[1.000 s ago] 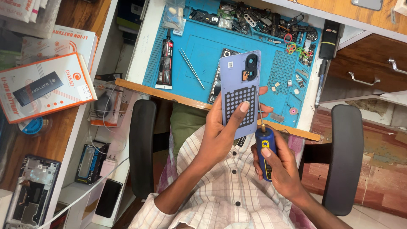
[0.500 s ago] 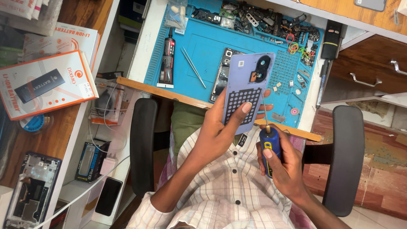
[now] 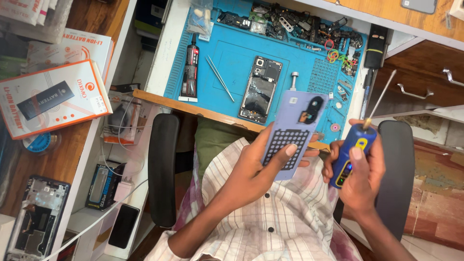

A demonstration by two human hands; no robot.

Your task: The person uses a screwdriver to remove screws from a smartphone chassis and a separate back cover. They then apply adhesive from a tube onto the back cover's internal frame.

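My left hand (image 3: 251,169) holds a lavender phone back cover (image 3: 296,126) with its inner side up, showing a camera cutout and a dark dotted pad; my thumb rests on the pad. My right hand (image 3: 363,181) grips a blue electric screwdriver (image 3: 352,152), its thin bit pointing up and to the right, just right of the cover. An opened phone (image 3: 261,89) without its back lies on the blue work mat (image 3: 232,55) ahead of both hands.
Tweezers (image 3: 220,78) and a black glue tube (image 3: 192,65) lie on the mat, with small parts and rubber bands along its far edge. Battery boxes (image 3: 50,99) and a phone frame (image 3: 34,220) sit at left. Chair armrests (image 3: 163,169) flank me; a wooden drawer (image 3: 427,79) is at right.
The cover has come down toward my body, off the phone on the mat. My right hand moved right and tilted the screwdriver so that its bit shows.
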